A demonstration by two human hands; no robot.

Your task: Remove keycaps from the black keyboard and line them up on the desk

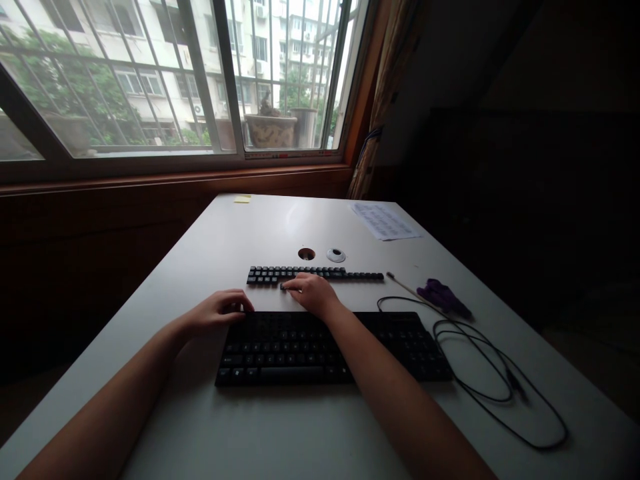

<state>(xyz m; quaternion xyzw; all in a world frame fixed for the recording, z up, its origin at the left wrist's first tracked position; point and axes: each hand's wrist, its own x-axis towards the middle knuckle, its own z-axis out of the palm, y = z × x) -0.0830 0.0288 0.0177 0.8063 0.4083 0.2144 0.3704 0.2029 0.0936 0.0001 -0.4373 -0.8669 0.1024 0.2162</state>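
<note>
A black keyboard (300, 350) lies on the white desk (280, 433) in front of me. Beyond it, rows of loose black keycaps (325, 273) are lined up on the desk. My right hand (313, 293) reaches over the keyboard's far edge, fingers curled, its fingertips pinching a keycap at the near left end of those rows. My left hand (220, 310) rests at the keyboard's upper left corner, fingers curled down onto the edge; nothing shows in it.
The keyboard's black cable (500, 393) loops over the desk on the right. A purple cloth (443, 297) and a thin stick (407, 288) lie right of the keycaps. A cable hole (307, 253), a white cap (336, 255), a printed sheet (385, 220) and a yellow note (243, 198) lie farther back.
</note>
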